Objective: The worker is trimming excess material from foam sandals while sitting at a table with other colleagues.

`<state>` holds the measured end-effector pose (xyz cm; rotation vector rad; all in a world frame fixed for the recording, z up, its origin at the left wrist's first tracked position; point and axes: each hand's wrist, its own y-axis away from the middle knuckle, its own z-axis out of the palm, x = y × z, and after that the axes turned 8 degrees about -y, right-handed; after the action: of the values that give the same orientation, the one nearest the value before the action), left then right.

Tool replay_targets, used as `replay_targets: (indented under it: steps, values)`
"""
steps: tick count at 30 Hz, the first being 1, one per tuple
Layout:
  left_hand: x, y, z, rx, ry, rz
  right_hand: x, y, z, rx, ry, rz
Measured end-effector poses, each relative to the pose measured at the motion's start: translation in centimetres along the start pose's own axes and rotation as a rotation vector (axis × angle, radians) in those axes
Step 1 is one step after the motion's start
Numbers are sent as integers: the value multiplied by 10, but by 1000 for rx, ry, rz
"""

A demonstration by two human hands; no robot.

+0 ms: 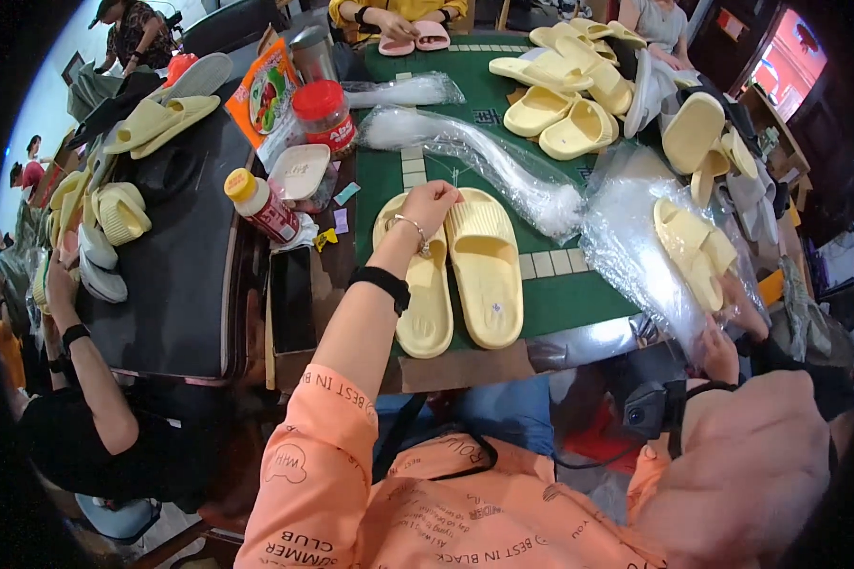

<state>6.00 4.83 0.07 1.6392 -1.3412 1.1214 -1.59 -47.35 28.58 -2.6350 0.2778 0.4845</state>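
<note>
At a green-topped table [560, 284], our left hand [429, 204] curls its fingers over the heel ends of a pair of pale yellow slide sandals [457, 270] lying side by side, soles down, near the table's front edge. At our right, a clear plastic bag [636, 223] already holds a second yellow pair [695, 248]; our right hand [721, 356] sits low under the bag's near edge, and we cannot tell whether its fingers are open or pinching the film. To do this well, we judge that the two slides should be squared together before lifting, gripped at one end so they stay stacked, with the bag mouth held wide. More loose yellow slides [565, 104] are heaped at the far side, empty bags [474, 147] trail across the middle, and a red-lidded jar [324, 114] and a yellow-capped bottle [261, 204] stand to the left. Other people work nearby.
</note>
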Motion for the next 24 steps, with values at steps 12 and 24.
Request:
replay_targets:
  steps: [12,24]
  values:
    - [-12,-1,-7,62,-30,14,-65,-93,182,250,123,-71]
    - [11,-1,-5,119,66,72,128,-294,327,705,-333,421]
